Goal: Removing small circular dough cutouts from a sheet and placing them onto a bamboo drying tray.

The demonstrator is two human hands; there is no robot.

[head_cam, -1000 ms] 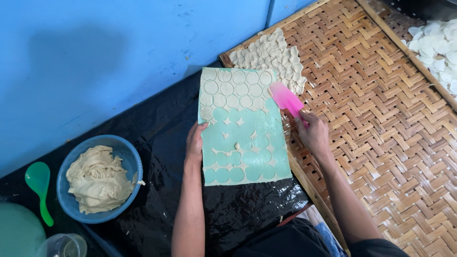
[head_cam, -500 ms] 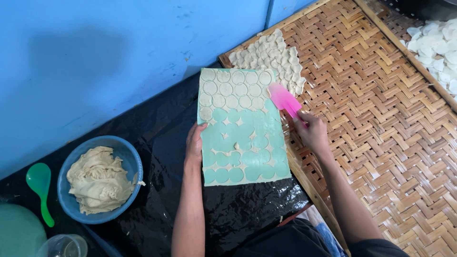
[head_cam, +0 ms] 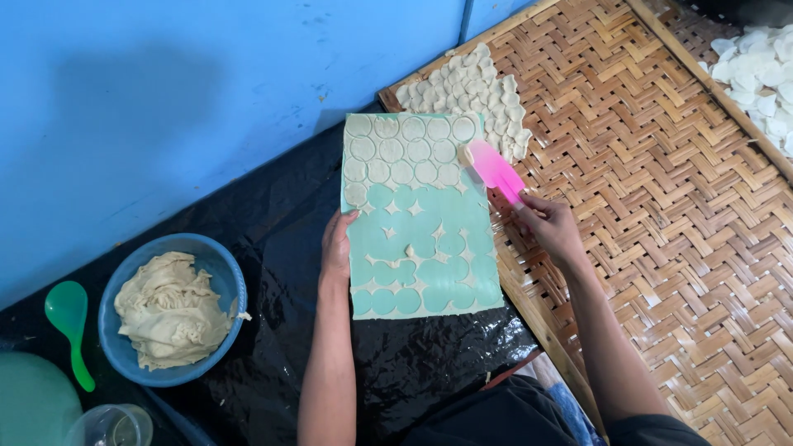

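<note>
Now the left hand [head_cam: 336, 244] lies along the left edge of the teal cutting mat [head_cam: 417, 219], forearm stretched straight up the frame, fingers flat and released, thumb hooked over the mat's rim. Over on the other side, the right hand [head_cam: 552, 228] comes in at an angle, wrist bent, fingers clenched around the handle of a pink spatula [head_cam: 493, 168] whose blade touches the dough rounds [head_cam: 406, 150] at the mat's far end. That mat sits on black plastic sheeting [head_cam: 273, 248], its right edge just beside the woven bamboo tray [head_cam: 661, 206], where more cut rounds [head_cam: 479, 91] lie piled. A blue bowl of dough scraps [head_cam: 172, 309] rests well apart to the left.
</note>
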